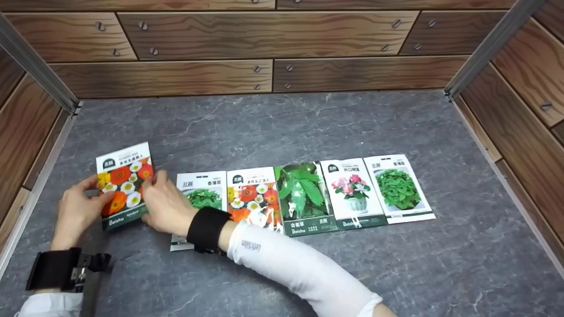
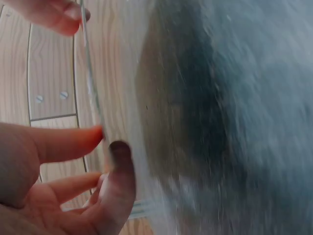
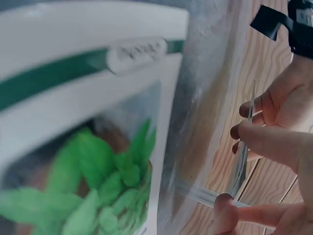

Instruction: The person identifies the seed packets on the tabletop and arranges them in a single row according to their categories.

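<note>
Both hands hold one seed packet with orange, red and white poppies (image 1: 125,185), raised and tilted at the left of the row. My left hand (image 1: 79,211) pinches its left edge, thumb in front. At the right edge, my right hand (image 1: 169,202) pinches it too. The left wrist view shows the packet (image 2: 93,73) edge-on between the left hand (image 2: 68,181) and the right fingers. In the right wrist view, the packet (image 3: 239,169) again appears edge-on. Beside it, partly under my right wrist, lies a mint seed packet (image 1: 202,198), also large in the right wrist view.
Rightward in a touching row lie another poppy packet (image 1: 253,198), a green-leaf packet (image 1: 306,193), a pink-flower packet (image 1: 352,193) and a second mint packet (image 1: 398,189). They rest on a grey marbled surface (image 1: 264,127). Wood-patterned walls (image 1: 264,35) enclose the back and sides.
</note>
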`<state>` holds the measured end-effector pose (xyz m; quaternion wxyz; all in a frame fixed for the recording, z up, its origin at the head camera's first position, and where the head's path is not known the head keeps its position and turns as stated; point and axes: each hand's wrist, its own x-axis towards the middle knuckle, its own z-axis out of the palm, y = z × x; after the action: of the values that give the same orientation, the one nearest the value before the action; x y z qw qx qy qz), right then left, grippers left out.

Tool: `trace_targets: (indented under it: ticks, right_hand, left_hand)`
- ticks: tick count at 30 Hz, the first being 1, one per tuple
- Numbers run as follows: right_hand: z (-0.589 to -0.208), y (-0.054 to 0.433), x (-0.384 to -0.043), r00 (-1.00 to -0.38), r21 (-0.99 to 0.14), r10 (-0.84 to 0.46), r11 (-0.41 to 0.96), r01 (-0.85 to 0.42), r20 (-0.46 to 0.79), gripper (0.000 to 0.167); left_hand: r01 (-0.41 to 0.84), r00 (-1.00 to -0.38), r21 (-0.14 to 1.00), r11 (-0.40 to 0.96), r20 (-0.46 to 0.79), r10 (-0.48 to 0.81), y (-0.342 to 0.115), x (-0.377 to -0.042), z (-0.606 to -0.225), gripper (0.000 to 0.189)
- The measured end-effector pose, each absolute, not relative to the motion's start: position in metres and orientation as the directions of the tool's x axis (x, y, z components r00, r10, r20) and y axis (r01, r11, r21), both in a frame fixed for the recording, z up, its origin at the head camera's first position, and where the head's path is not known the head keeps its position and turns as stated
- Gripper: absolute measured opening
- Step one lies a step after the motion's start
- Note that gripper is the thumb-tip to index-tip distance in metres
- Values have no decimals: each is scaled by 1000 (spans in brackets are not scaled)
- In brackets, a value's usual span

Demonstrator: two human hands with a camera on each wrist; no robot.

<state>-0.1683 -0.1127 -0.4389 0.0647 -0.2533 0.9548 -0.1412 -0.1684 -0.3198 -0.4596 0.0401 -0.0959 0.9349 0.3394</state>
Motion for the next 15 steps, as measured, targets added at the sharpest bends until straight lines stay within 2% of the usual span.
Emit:
trace_targets:
  ticks: [6, 15]
  right_hand:
    - [-445, -110, -150, -840, -159, -542, 831, -534, -12, 64]
    - [-450, -107, -132, -792, 41, -611, 791, -611, -16, 44]
  left_hand:
    - [-166, -976, 566, 808, -213, -51, -328, -165, -461, 66]
    - [-117, -946, 527, 842, -318, 67, -326, -162, -460, 65]
